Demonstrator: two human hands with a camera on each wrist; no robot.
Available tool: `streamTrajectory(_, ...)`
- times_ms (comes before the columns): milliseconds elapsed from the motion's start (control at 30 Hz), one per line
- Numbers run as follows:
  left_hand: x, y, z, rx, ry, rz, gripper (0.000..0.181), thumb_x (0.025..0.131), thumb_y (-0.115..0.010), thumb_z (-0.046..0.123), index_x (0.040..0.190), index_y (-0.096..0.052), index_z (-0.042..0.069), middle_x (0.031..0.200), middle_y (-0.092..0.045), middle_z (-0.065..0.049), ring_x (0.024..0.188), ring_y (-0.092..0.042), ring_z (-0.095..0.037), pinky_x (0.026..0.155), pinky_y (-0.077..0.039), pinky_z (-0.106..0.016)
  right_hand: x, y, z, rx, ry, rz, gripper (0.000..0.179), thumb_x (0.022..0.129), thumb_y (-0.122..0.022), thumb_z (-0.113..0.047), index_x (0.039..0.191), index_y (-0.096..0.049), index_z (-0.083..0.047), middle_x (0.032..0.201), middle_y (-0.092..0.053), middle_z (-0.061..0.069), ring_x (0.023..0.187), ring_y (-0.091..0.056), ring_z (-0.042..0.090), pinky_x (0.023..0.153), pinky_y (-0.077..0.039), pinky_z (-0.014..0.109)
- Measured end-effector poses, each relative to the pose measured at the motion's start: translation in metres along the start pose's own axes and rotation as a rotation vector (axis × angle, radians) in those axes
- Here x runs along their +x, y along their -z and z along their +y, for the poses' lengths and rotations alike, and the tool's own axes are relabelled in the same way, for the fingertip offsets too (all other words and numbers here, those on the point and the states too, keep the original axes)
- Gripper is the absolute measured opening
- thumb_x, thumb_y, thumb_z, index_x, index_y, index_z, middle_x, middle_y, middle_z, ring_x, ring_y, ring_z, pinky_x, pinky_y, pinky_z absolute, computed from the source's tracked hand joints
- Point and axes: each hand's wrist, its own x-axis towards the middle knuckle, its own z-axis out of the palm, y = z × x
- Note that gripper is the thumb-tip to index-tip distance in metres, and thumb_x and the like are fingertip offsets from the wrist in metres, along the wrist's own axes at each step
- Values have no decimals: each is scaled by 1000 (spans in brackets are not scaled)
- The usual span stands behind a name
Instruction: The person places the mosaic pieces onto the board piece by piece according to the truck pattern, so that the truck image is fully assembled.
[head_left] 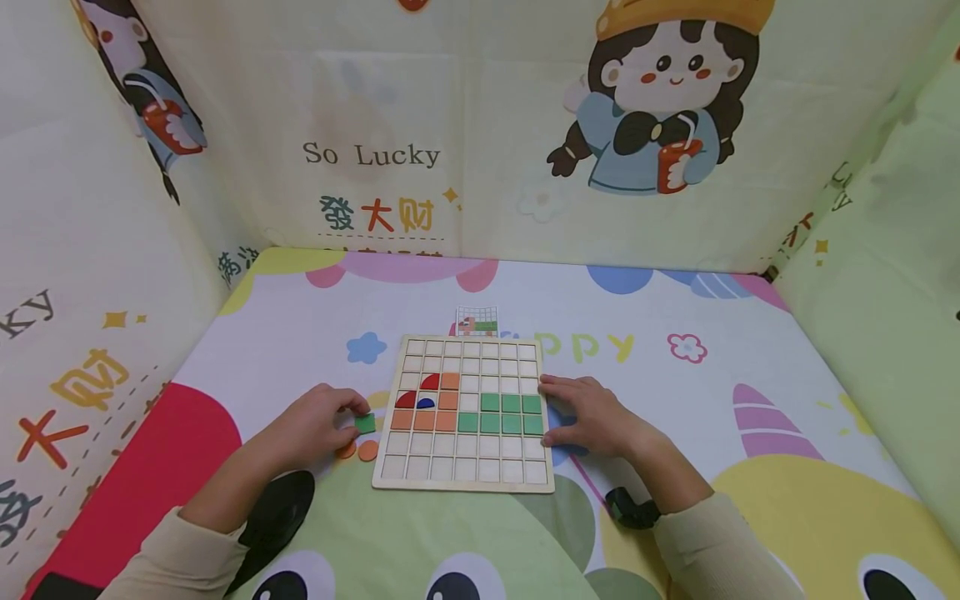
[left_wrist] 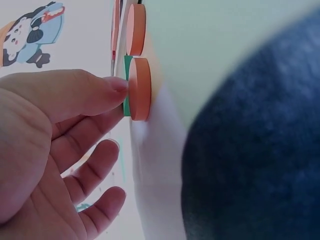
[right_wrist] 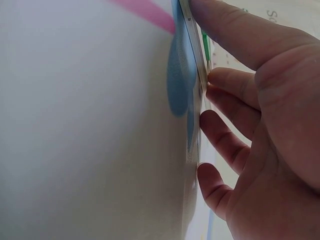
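Observation:
A wooden grid board (head_left: 426,469) lies flat on the printed cloth, with red, orange, blue and green pieces in some of its squares. Just off its left edge my left hand (head_left: 318,429) pinches a green square tile (head_left: 365,423) between thumb and fingers. Two orange round pieces sit close by: the left one (head_left: 346,450) is partly under the hand, the right one (head_left: 368,451) shows fully. In the left wrist view the green tile (left_wrist: 127,90) is partly hidden behind an orange disc (left_wrist: 140,90). My right hand (head_left: 596,412) touches the board's right edge with fairly straight fingers.
A small printed card (head_left: 477,320) with a coloured grid pattern lies beyond the board's far edge. Cloth-covered walls (head_left: 495,200) rise at the back and both sides. A dark strap (head_left: 632,508) is on the right wrist, and a black rounded object (head_left: 281,517) is by the left forearm.

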Motion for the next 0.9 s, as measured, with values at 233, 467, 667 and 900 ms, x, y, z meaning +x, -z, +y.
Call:
streamTrajectory(233,0,0,-3,9,-16,7,27,83,-77,8,110,-72,9,105,-63,-4,103,-50,-27,83,-55,-41,1,-1,1,5,-2,0,79,83,-80,-40,146,-50,-2,153,-43,14,132,-40,42,101,-34,62)
streamTrajectory(467,-2,2,-4,6,-1,20,29,83,-80,12,110,-72,7,103,-62,-5,102,-51,-27,79,-56,-37,1,-1,0,5,-3,3,78,83,-81,-39,145,-51,-3,153,-43,14,132,-41,42,100,-34,62)
streamTrajectory(667,-1,1,-6,7,-4,22,28,83,-81,13,109,-72,7,101,-62,-4,100,-51,-26,80,-55,-38,1,-1,0,4,-2,2,78,83,-81,-38,145,-51,-3,153,-43,14,132,-41,43,101,-34,62)
streamTrajectory(900,0,2,-5,51,-30,28,26,81,-81,15,105,-73,7,97,-61,-4,95,-52,-25,77,-54,-38,1,-1,1,-3,15,13,79,83,-80,-40,145,-50,-2,153,-44,14,132,-41,42,100,-34,61)
